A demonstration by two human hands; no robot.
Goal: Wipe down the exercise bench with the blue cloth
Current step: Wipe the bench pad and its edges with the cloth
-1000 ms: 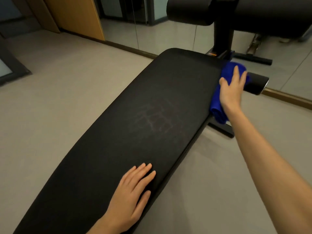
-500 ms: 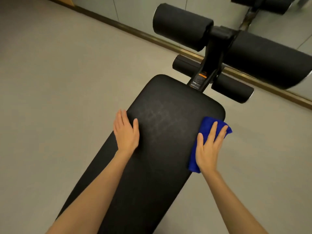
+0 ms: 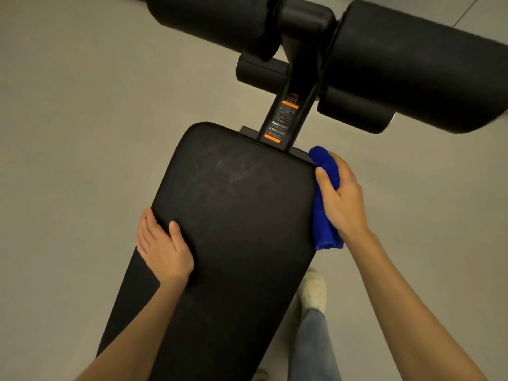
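Observation:
The black padded exercise bench point(image 3: 233, 229) runs from the bottom of the view up to its rounded far end, with faint pale scuff marks near that end. My right hand point(image 3: 342, 199) grips the folded blue cloth point(image 3: 324, 224) and presses it against the bench's right side edge, close to the far corner. My left hand point(image 3: 162, 246) lies flat on the bench's left edge, fingers wrapped over the side, holding nothing.
Beyond the pad rises a black post with an orange label point(image 3: 284, 116), carrying thick foam rollers point(image 3: 406, 64) and smaller ones below. Grey floor point(image 3: 68, 133) surrounds the bench. My leg in jeans and a pale shoe point(image 3: 313, 292) stand right of the bench.
The camera has moved closer over the bench's far end. My right hand has turned from flat on the cloth to gripping it against the side edge. My left hand slid toward the left edge.

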